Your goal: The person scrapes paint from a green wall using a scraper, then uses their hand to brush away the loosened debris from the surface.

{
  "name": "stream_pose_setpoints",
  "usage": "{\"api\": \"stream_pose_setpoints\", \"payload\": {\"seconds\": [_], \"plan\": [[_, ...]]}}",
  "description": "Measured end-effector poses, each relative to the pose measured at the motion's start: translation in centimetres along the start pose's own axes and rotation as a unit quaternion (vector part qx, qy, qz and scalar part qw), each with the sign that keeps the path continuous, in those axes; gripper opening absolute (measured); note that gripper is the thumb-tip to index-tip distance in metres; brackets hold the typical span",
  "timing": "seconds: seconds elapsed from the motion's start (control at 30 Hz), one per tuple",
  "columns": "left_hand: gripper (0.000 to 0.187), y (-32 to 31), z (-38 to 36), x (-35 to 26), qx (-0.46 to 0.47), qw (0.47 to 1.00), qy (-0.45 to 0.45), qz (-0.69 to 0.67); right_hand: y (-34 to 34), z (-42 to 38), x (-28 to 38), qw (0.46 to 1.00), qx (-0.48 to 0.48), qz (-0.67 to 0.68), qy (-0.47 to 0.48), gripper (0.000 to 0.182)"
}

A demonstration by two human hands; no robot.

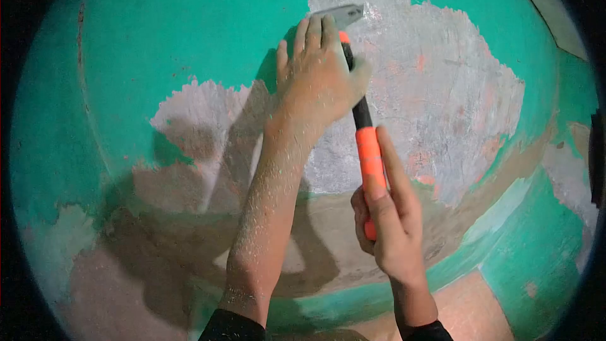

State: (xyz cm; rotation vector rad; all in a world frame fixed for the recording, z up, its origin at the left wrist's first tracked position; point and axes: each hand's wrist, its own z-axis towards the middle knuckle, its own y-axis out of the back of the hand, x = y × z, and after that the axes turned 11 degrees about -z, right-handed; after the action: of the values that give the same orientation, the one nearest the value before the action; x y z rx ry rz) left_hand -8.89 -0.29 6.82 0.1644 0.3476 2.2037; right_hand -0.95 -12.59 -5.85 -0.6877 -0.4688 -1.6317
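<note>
A long scraper [361, 110] with an orange and black handle and a grey metal head [349, 14] leans against the green painted wall. My right hand [392, 215] wraps round the lower orange grip, its index finger stretched along the shaft. Higher up, my left hand [315, 79] lies over the head and upper shaft with fingers extended and somewhat spread, the thumb crossing the shaft. Part of the head is hidden under those fingers. Pale flecks dust my left forearm. Beside the head is a large bare grey patch [429, 82] with jagged paint edges.
Another stripped patch [202, 107] is on the left, partly in the shadow of my arms. A brownish bare band [328, 215] runs below the patches. Green paint [183, 12] surrounds them. A vertical crack [81, 31] marks the left side. A dark object [596, 158] stands at the right edge.
</note>
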Motion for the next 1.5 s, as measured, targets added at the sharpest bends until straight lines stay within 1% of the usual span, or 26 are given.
{"api": "stream_pose_setpoints", "payload": {"seconds": [0.03,0.07,0.17,0.2,0.23,0.27,0.3,0.33,0.43,0.47,0.57,0.6,0.7,0.73,0.83,0.93,1.03,1.13,1.23,1.27,1.37,1.4,1.5], "plan": [[0.072,-0.3,-0.8,0.2,-0.004,1.000,-0.006,0.015,0.1,-0.9,-0.2,1.000,0.001,0.005,-0.016,0.055],[0.067,-0.8,-2.0,-0.1,-0.020,0.999,-0.016,0.048,0.3,-1.9,-0.4,0.999,0.003,0.011,-0.032,0.055],[0.058,-0.8,-3.8,-1.1,-0.032,0.999,0.028,0.028,0.3,-1.7,-0.6,0.999,0.012,0.011,-0.051,0.054],[0.049,-0.5,-3.6,-1.2,-0.010,0.996,0.061,-0.058,0.4,-0.7,-0.3,0.998,0.017,0.015,-0.054,0.055],[0.049,-0.4,-3.1,-1.4,-0.005,0.982,0.101,-0.162,0.4,-0.1,-0.1,0.998,0.023,0.017,-0.057,0.055],[0.049,-0.3,-2.5,-1.4,-0.001,0.955,0.140,-0.263,0.1,-0.1,-0.2,0.999,0.015,0.010,-0.049,0.055],[0.049,-0.3,-1.8,-1.3,0.003,0.916,0.177,-0.360,-0.5,0.0,-0.5,0.999,0.007,0.004,-0.041,0.056],[0.047,-1.1,-1.1,-1.3,-0.025,0.770,0.247,-0.587,-1.0,0.1,-0.6,0.999,0.000,-0.002,-0.032,0.056],[0.044,-1.6,0.2,-0.7,-0.029,0.690,0.354,-0.630,-0.9,-1.2,-0.9,0.997,0.033,0.016,-0.069,0.055],[0.041,-2.3,0.2,-0.2,-0.036,0.684,0.353,-0.637,-0.7,-1.4,-0.9,0.997,0.038,0.013,-0.066,0.056],[0.040,-2.0,1.1,-0.6,-0.028,0.671,0.360,-0.648,-0.8,-1.0,-0.1,0.998,0.008,0.012,-0.060,0.058],[0.039,-1.7,1.8,-1.1,-0.035,0.672,0.370,-0.640,-0.7,-0.5,0.8,0.997,-0.005,0.010,-0.072,0.058],[0.038,-1.7,3.2,-1.4,-0.054,0.648,0.362,-0.668,0.0,0.5,2.1,0.998,0.002,0.025,-0.059,0.059],[0.036,-1.6,2.9,-1.3,-0.041,0.642,0.350,-0.682,-0.1,0.2,1.9,0.999,0.006,0.003,-0.041,0.059],[0.035,-1.9,1.8,-1.3,-0.024,0.612,0.367,-0.700,0.1,-0.6,1.4,0.998,0.015,0.005,-0.054,0.060],[0.035,-2.0,3.7,-0.9,-0.040,0.593,0.325,-0.736,0.7,1.0,2.0,0.997,0.078,-0.018,0.001,0.060],[0.034,-2.1,3.5,-0.6,-0.024,0.556,0.320,-0.767,0.1,0.9,1.9,0.997,0.053,-0.047,-0.020,0.059],[0.034,-1.9,2.3,-1.3,-0.008,0.581,0.346,-0.737,-0.1,0.0,1.2,0.999,0.006,0.010,-0.042,0.060],[0.034,-1.9,4.8,-0.7,-0.028,0.586,0.316,-0.746,-0.2,2.0,2.1,1.000,0.016,0.005,-0.019,0.060],[0.036,-1.9,5.3,-0.4,-0.011,0.572,0.297,-0.765,-0.2,1.8,2.2,1.000,0.012,0.000,-0.025,0.060],[0.035,-2.0,4.0,-1.0,-0.018,0.595,0.336,-0.730,-0.3,1.1,2.2,0.999,-0.003,-0.003,-0.036,0.060],[0.033,-2.2,3.1,-1.0,-0.011,0.598,0.333,-0.729,-0.3,0.7,2.2,0.999,-0.008,0.003,-0.034,0.059],[0.031,-2.2,3.8,-1.1,-0.017,0.594,0.343,-0.727,-0.1,0.8,2.3,0.999,-0.005,0.023,-0.022,0.058]]}}
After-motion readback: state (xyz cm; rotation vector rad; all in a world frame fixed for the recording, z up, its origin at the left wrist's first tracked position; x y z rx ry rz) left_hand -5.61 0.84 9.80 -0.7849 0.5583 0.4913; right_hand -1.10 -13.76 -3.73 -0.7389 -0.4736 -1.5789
